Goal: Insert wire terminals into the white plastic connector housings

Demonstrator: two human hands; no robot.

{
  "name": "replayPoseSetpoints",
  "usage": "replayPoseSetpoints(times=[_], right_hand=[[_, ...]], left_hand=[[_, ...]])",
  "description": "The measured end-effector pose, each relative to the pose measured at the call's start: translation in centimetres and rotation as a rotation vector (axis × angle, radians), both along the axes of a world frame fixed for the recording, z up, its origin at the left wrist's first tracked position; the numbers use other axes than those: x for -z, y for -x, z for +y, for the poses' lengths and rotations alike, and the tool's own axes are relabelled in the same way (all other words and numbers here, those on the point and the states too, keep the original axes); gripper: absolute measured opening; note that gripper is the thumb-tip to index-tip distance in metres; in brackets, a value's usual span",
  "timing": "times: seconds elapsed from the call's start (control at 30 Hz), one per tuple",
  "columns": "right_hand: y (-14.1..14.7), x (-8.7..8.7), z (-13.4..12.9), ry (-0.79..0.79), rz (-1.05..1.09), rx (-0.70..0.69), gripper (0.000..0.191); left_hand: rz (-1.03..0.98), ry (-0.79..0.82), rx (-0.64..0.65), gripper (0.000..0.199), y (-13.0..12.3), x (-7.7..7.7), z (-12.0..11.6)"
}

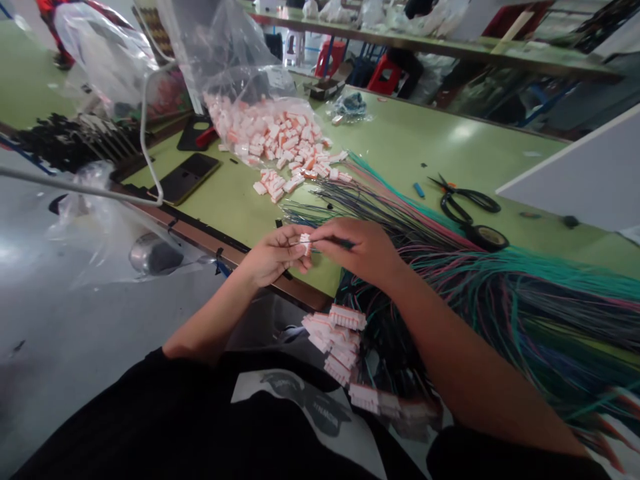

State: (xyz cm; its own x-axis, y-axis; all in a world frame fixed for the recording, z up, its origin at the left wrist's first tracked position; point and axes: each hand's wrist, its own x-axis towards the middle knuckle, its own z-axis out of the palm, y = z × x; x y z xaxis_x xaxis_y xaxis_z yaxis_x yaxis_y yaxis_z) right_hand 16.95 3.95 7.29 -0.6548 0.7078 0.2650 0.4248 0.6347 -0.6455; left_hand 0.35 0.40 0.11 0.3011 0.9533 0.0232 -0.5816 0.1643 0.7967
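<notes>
Over the near edge of the bench, my left hand (277, 255) is closed on a small white connector housing (305, 244), pinched between thumb and fingers. My right hand (357, 248) meets it from the right, thumb and forefinger pinched on a thin dark wire (318, 240) whose end is at the housing. Whether the wire's tip sits inside the housing is too small to tell. Beyond my hands lie the loose ends of a wire bundle (360, 203). Below my right forearm hang several finished-looking white and orange connectors (347, 317) with wires attached.
A clear bag spills white and orange housings (290, 137) across the green bench (415, 127). A phone (191, 179) lies at left, near a bent metal rod (145, 127). At right are scissors (463, 200), a roll of black tape (486, 237) and long green wires (540, 267).
</notes>
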Motion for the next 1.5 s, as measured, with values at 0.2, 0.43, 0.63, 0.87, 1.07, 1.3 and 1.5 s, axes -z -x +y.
replayPoseSetpoints(times=[0.2,0.43,0.63,0.87,1.07,1.3,1.5], right_hand=[[-0.9,0.4,0.5,0.007,-0.028,0.066,0.013],[-1.1,0.4,0.6,-0.031,-0.163,0.174,0.011],[-0.3,0.4,0.1,-0.080,-0.248,0.210,0.012],[-0.1,0.5,-0.2,-0.158,-0.307,0.247,0.012],[0.3,0.9,-0.7,-0.227,-0.324,0.256,0.012],[0.9,2.1,-0.7,-0.115,-0.235,0.236,0.012],[0.0,2.0,0.5,0.167,-0.027,0.084,0.009]], left_hand=[[0.006,-0.019,0.005,0.033,0.2,0.2,0.0],[-0.008,-0.046,0.007,0.033,0.2,0.4,0.1],[-0.001,-0.076,-0.011,0.035,0.1,0.7,0.1],[-0.042,-0.079,-0.038,0.036,-0.1,0.3,0.0],[-0.030,-0.076,-0.104,0.040,-0.5,0.4,-0.1],[0.041,-0.058,-0.142,0.045,-0.7,0.3,-0.2],[0.049,-0.078,-0.115,0.041,-0.4,0.6,-0.2]])
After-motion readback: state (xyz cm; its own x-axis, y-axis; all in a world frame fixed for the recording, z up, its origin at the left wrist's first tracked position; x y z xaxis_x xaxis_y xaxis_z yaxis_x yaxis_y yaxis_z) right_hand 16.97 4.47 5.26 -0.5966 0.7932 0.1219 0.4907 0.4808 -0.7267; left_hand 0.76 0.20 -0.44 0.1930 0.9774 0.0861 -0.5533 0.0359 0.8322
